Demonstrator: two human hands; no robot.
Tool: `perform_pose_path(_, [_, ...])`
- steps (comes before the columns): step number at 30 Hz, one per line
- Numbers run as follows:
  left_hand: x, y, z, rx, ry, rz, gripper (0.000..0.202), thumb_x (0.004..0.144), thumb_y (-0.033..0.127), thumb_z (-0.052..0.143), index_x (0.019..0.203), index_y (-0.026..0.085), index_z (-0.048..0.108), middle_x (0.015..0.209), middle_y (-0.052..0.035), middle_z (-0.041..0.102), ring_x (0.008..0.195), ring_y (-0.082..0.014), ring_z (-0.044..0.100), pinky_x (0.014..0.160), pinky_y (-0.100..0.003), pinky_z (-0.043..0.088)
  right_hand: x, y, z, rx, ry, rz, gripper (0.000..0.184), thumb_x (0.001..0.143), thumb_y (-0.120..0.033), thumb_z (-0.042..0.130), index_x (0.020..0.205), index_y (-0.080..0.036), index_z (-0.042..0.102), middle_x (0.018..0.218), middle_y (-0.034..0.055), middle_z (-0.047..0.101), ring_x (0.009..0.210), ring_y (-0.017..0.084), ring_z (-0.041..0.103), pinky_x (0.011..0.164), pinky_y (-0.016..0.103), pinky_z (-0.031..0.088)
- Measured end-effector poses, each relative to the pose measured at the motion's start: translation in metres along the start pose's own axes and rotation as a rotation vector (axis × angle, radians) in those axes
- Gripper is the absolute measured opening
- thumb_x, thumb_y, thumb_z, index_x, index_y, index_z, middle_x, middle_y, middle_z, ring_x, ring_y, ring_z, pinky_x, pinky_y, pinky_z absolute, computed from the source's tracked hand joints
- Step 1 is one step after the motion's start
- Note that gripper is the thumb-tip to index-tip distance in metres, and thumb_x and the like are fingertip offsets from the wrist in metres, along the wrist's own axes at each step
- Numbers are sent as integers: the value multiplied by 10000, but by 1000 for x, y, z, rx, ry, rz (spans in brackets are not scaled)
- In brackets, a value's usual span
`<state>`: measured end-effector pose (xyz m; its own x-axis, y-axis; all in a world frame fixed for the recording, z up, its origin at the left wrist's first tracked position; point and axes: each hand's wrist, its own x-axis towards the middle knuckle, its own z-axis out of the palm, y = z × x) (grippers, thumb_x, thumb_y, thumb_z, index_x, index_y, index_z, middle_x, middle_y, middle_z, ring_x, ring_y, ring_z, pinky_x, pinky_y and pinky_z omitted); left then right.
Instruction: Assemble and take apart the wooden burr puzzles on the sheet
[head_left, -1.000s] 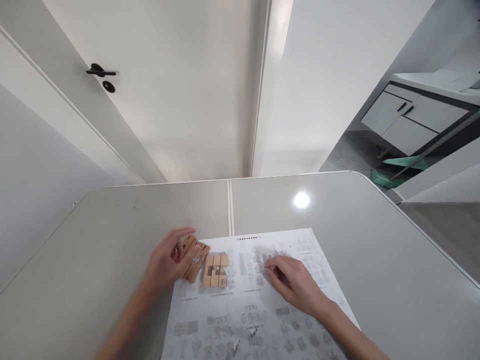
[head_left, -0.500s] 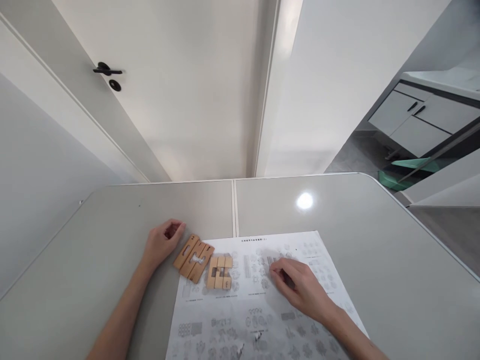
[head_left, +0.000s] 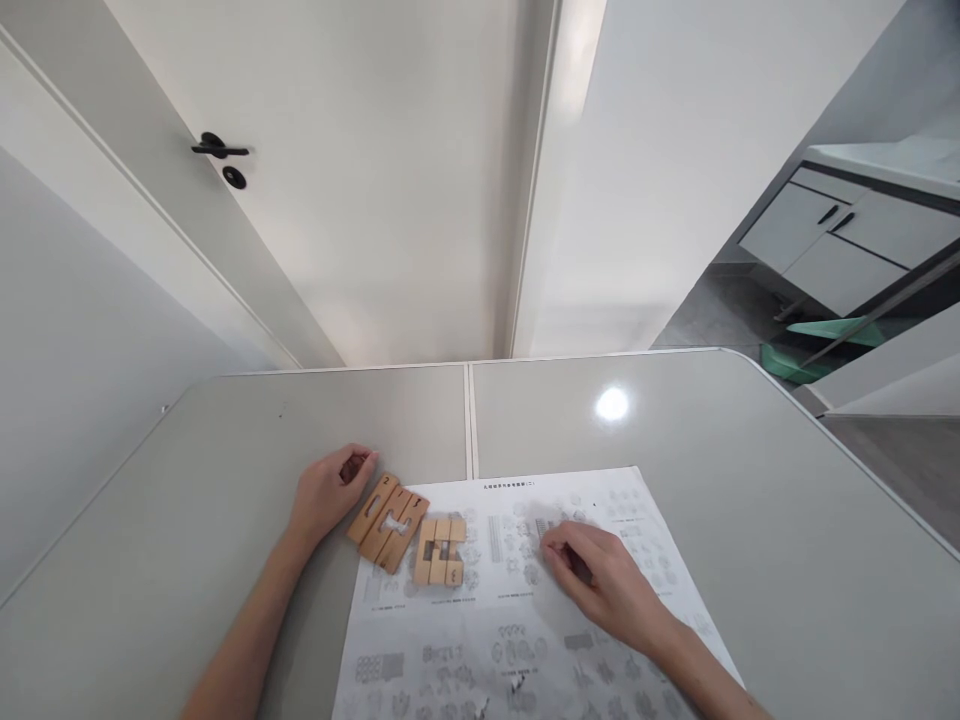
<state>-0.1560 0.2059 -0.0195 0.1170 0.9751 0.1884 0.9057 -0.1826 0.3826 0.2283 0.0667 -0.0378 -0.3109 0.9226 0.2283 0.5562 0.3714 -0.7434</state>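
Observation:
Two groups of notched wooden puzzle bars lie on a printed instruction sheet (head_left: 525, 620). The left group (head_left: 388, 522) lies aslant over the sheet's upper left corner. The right group (head_left: 440, 550) lies square on the sheet. My left hand (head_left: 328, 492) rests on the grey table (head_left: 225, 470) just left of the slanted bars, fingers curled in loosely, nothing visible in them. My right hand (head_left: 600, 580) rests on the sheet to the right of the bars, fingers bent, fingertips pressed on the paper.
A seam (head_left: 470, 420) divides the table top down the middle. A white door with a black handle (head_left: 217, 150) stands behind the table. At the right are grey cabinets (head_left: 847, 240) and a green object (head_left: 810, 350) on the floor.
My left hand has let go of the slanted bars and drawn back to their left side. The bars now lie flat. My right hand has stayed on the sheet.

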Motion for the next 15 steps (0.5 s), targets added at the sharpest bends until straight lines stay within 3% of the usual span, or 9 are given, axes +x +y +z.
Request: perform_pose_path(15, [0,2,-1,7,-7,-4,404,966,554,477,868,227,694,610,29,631,562,-160,575,595,-267,411,-1,1,1,6,-5,7,182,1089,-204,453,942,-246,552,714,-18,556,607,157,469,549,284,364])
